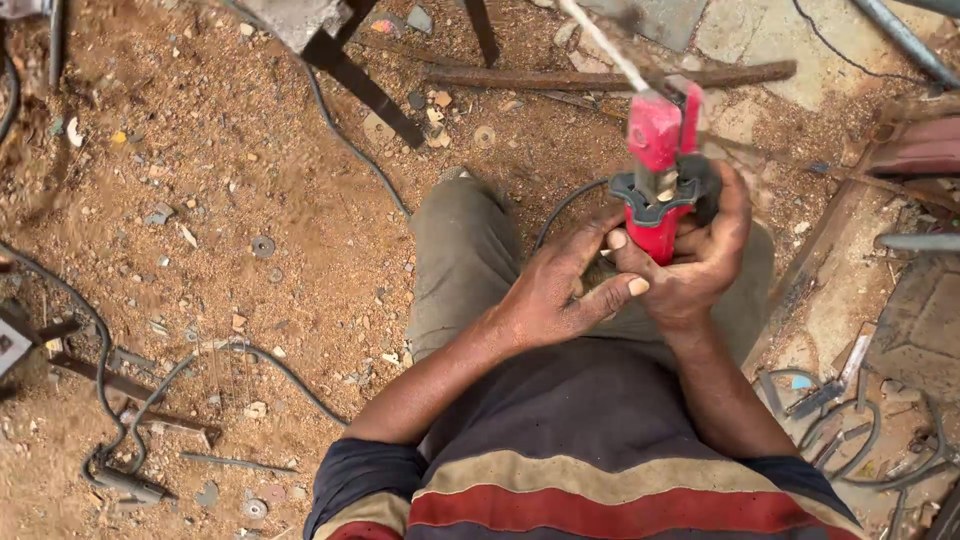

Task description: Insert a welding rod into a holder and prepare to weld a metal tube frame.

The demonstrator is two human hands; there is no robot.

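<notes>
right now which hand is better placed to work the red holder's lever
Right, probably. The right hand already wraps the red holder in a firm grip near its lever; the left hand only steadies it lower down.

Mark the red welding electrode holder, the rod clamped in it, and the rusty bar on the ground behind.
red electrode holder (657,215): head view, on the lower red handle.
welding rod (603,42): head view, mid-length of the thin pale rod.
rusty bar (520,78): head view, on its left half.
</notes>
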